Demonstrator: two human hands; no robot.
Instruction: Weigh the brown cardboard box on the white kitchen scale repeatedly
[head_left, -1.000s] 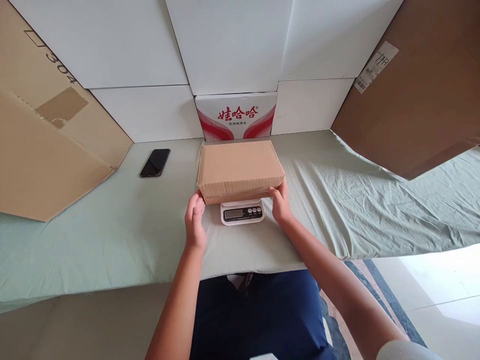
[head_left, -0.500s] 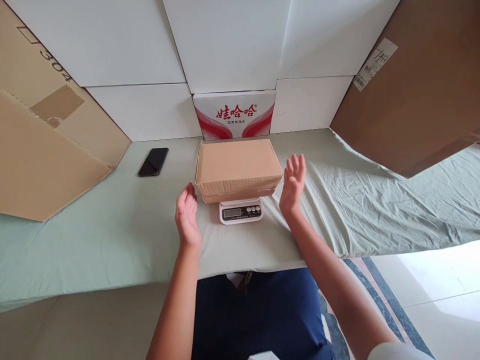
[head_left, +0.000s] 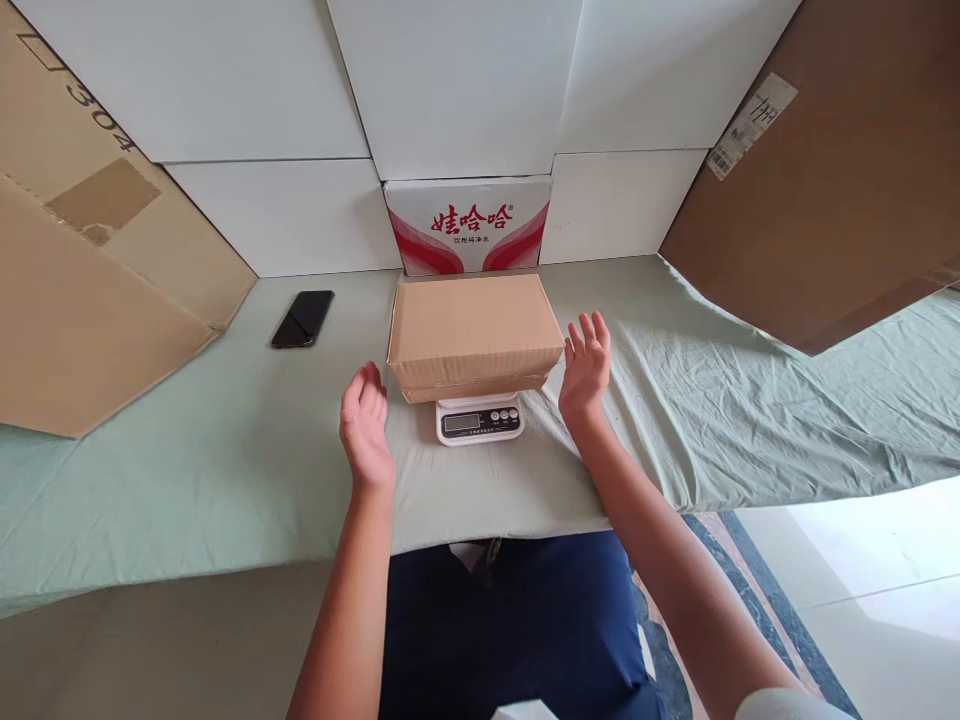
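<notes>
1. The box (head_left: pixel 474 335) sits on the scale (head_left: pixel 479 419), shut, its long side facing the person; it overhangs the scale so that only the display and buttons show at the front.
2. The left hand (head_left: pixel 365 427) hangs just left of the box's near corner, fingers spread and loose, palm turned toward the box, gripping nothing and not touching the cardboard.
3. The right hand (head_left: pixel 584 367) is raised just right of the box's other near corner, fingers splayed upward, palm facing inward, also empty and apart from the box.
4. The box lies between the two palms and a little beyond the fingertips; the scale's display lies between the wrists.
5. Judging by this, the placing is done: the box rests unaided. The number on the display is too small to read.
6. Well left of the left fingers a phone (head_left: pixel 302 319) lies on the green sheet (head_left: pixel 225 470); a printed carton (head_left: pixel 469 226) stands behind the box.
</notes>
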